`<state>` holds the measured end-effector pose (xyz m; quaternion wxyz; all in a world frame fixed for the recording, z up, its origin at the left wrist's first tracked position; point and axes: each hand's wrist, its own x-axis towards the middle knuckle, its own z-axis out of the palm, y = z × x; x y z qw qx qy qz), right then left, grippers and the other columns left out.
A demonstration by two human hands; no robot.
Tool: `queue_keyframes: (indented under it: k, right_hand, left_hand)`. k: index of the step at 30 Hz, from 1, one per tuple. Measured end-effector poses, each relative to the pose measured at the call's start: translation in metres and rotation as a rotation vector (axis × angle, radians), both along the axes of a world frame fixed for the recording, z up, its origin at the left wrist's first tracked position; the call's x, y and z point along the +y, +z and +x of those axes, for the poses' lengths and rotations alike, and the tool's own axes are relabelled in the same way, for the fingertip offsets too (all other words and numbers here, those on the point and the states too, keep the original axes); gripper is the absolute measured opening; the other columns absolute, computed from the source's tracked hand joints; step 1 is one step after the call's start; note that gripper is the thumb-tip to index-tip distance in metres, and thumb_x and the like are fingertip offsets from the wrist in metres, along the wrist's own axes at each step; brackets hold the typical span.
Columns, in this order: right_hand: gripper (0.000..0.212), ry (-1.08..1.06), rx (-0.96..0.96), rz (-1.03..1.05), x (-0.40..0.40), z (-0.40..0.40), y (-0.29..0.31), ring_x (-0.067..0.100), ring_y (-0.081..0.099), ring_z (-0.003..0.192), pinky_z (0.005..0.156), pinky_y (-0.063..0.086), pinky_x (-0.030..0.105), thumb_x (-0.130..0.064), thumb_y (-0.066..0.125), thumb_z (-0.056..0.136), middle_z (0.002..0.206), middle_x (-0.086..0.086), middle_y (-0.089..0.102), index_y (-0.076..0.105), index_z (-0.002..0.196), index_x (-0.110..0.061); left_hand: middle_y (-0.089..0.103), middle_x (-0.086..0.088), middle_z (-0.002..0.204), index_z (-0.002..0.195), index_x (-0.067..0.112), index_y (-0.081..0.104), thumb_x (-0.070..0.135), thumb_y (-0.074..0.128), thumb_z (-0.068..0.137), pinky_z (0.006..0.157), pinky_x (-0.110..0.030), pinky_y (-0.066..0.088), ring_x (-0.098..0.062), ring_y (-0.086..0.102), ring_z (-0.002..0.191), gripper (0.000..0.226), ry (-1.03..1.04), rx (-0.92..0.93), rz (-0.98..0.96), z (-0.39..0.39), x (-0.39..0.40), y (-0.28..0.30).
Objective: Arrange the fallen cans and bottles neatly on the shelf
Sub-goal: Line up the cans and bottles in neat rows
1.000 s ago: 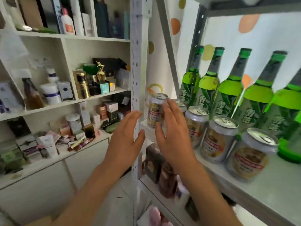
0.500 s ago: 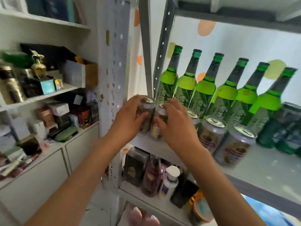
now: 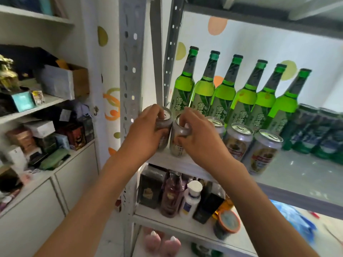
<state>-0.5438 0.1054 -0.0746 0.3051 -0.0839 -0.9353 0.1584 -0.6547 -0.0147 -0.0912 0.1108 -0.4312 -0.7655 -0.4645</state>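
Several silver beer cans stand in a row at the front of a white shelf [image 3: 300, 175]. My left hand [image 3: 146, 132] grips the leftmost can [image 3: 165, 119] at the shelf's left end. My right hand [image 3: 198, 138] grips the second can [image 3: 177, 145] right beside it; the two cans touch. Further right stand three more upright cans [image 3: 239, 140]. Behind them, several green glass bottles [image 3: 224, 93] stand upright in a row along the back wall.
Dark green cans [image 3: 319, 134] are packed at the shelf's right. A grey perforated metal post [image 3: 130, 71] rises just left of my left hand. Bottles and boxes [image 3: 172, 193] fill the shelf below. White cabinet shelves [image 3: 50, 101] with boxes stand at the left.
My hands went from hovering open near the leftmost cans to gripping one can each. The view swung right and closer to the shelf.
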Motion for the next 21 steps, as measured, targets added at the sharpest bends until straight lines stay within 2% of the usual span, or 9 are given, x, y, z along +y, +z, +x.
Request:
queue_keyframes:
  k: [3,7,10,12,13,15,17,19,21]
  right_hand:
    - [0.032,-0.029,0.037,-0.019,-0.004,0.003,0.0,0.008,0.041,0.074,0.059,0.029,0.021,-0.003,0.071,0.07,0.089,-0.008,0.049,0.046,0.083,-0.016]
    - [0.037,-0.109,0.092,-0.045,-0.009,0.01,-0.002,-0.004,0.042,0.072,0.062,0.034,0.011,-0.009,0.08,0.065,0.078,-0.012,0.049,0.046,0.077,-0.016]
    - [0.039,-0.097,0.141,-0.052,-0.016,0.023,-0.007,0.008,0.049,0.078,0.067,0.038,0.017,-0.014,0.085,0.064,0.086,-0.003,0.057,0.048,0.076,-0.012]
    - [0.039,-0.093,0.183,-0.099,-0.02,0.037,-0.009,0.02,0.055,0.093,0.074,0.043,0.028,-0.016,0.087,0.064,0.096,0.005,0.063,0.051,0.078,-0.009]
    - [0.039,-0.1,0.198,-0.129,-0.022,0.045,-0.01,0.022,0.056,0.098,0.076,0.044,0.032,-0.017,0.087,0.065,0.099,0.005,0.064,0.052,0.078,-0.009]
    - [0.039,-0.119,0.216,-0.171,-0.022,0.064,-0.012,0.019,0.059,0.101,0.08,0.046,0.031,-0.02,0.088,0.064,0.096,0.001,0.066,0.053,0.078,-0.01]
    - [0.039,-0.13,0.24,-0.199,-0.02,0.082,-0.014,0.018,0.06,0.103,0.082,0.049,0.035,-0.02,0.089,0.063,0.095,-0.001,0.067,0.053,0.077,-0.012]
    - [0.041,-0.145,0.277,-0.215,-0.015,0.103,-0.015,0.018,0.062,0.101,0.079,0.051,0.037,-0.019,0.089,0.062,0.096,-0.002,0.068,0.051,0.075,-0.015]
    - [0.043,-0.16,0.299,-0.225,-0.009,0.126,-0.018,0.015,0.062,0.097,0.075,0.048,0.03,-0.017,0.09,0.061,0.093,-0.005,0.067,0.049,0.073,-0.017]
  left_hand:
    - [0.045,0.012,0.091,0.093,0.019,0.046,0.007,0.071,0.08,0.061,-0.02,0.03,-0.012,0.044,0.083,0.031,0.001,-0.011,0.05,-0.001,-0.004,-0.005]
    - [0.054,0.008,0.092,0.09,0.019,0.047,0.012,0.075,0.078,0.064,-0.014,0.034,-0.004,0.046,0.079,0.032,-0.026,-0.051,0.145,0.002,-0.008,-0.015]
    - [0.055,0.016,0.089,0.086,0.024,0.048,0.013,0.079,0.074,0.068,-0.014,0.041,0.004,0.051,0.084,0.036,-0.047,-0.143,0.205,0.008,-0.019,-0.016]
    - [0.058,0.017,0.091,0.084,0.026,0.048,0.013,0.081,0.072,0.07,-0.02,0.048,-0.002,0.056,0.091,0.037,-0.046,-0.208,0.23,0.015,-0.029,-0.016]
    - [0.058,0.017,0.091,0.084,0.026,0.049,0.013,0.081,0.072,0.068,-0.018,0.048,-0.005,0.057,0.093,0.037,-0.052,-0.223,0.237,0.021,-0.033,-0.015]
    - [0.059,0.016,0.09,0.084,0.025,0.05,0.011,0.082,0.071,0.064,-0.009,0.044,-0.004,0.059,0.092,0.038,-0.088,-0.239,0.249,0.037,-0.04,-0.012]
    - [0.061,0.015,0.093,0.084,0.025,0.05,0.01,0.082,0.071,0.061,-0.007,0.044,0.0,0.059,0.091,0.037,-0.123,-0.249,0.231,0.057,-0.042,-0.006]
    - [0.063,0.014,0.094,0.083,0.026,0.05,0.012,0.083,0.07,0.058,-0.012,0.046,0.002,0.059,0.087,0.037,-0.136,-0.242,0.207,0.079,-0.038,-0.001]
    - [0.064,0.013,0.094,0.082,0.028,0.05,0.014,0.084,0.069,0.063,-0.021,0.051,0.001,0.061,0.089,0.039,-0.138,-0.223,0.186,0.101,-0.03,0.0]
